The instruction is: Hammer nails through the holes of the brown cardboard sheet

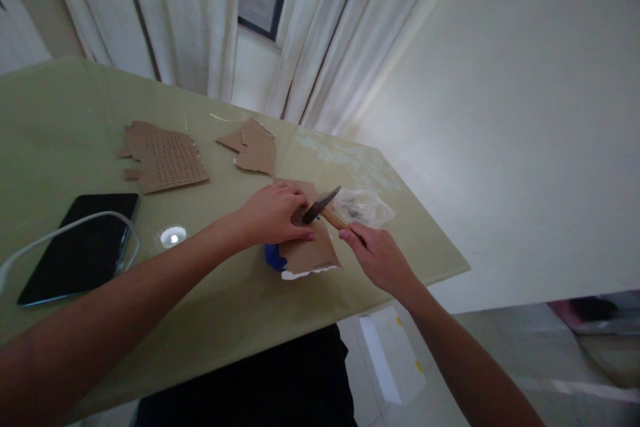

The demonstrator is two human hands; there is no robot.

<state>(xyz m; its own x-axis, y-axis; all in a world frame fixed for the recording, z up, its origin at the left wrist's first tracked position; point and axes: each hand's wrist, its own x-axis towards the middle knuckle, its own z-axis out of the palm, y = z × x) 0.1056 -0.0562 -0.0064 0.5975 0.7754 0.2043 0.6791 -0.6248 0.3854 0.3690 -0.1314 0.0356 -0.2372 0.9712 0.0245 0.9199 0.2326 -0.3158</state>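
My right hand [376, 255] is closed around the wooden handle of a hammer [334, 218]. The hammer's dark metal head lies over a piece of brown cardboard [309, 255] with a torn white edge, close to the fingers of my left hand. My left hand [280, 213] rests on that cardboard, thumb and fingers curled around a small brownish spot beside the hammer head. What it pinches there is too small and partly hidden to name. Something blue [275, 257] sticks out from under the cardboard's left side.
A clear plastic bag [364, 207] with small dark contents lies right of the cardboard. Further back are a cardboard piece with rows of holes [167, 159] and torn scraps [256, 150]. A black tablet [83, 243] with a white cable [75, 221] lies left, near a round shiny spot.
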